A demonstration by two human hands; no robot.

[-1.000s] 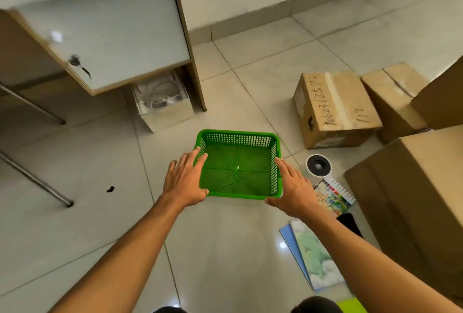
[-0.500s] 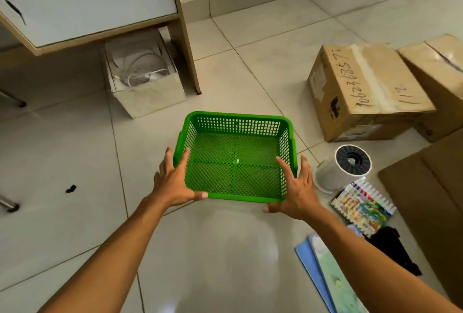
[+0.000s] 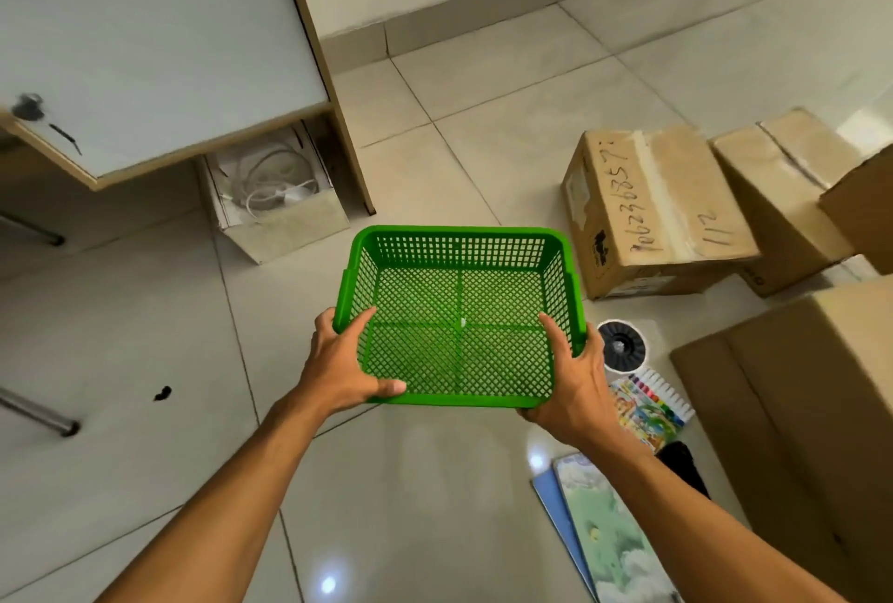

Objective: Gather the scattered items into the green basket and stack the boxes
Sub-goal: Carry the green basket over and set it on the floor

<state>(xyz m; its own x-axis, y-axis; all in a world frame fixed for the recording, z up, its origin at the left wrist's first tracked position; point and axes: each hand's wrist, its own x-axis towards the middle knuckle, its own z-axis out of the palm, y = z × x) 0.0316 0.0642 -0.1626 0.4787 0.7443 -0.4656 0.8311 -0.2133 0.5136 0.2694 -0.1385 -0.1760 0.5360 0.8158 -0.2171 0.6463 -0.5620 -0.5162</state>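
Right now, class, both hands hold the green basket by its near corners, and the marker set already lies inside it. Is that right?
Not quite. Both hands, left and right, do hold the green basket by its near corners, but the basket holds nothing. The head view shows the marker set lying on the floor to the basket's right, beside the right hand.

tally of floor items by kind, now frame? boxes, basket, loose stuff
Cardboard boxes: 4
Green basket: 1, held by left hand and right hand
Spool: 1
Marker pack: 1
Books: 2
Black item: 1
White open box with cables: 1
Total: 11
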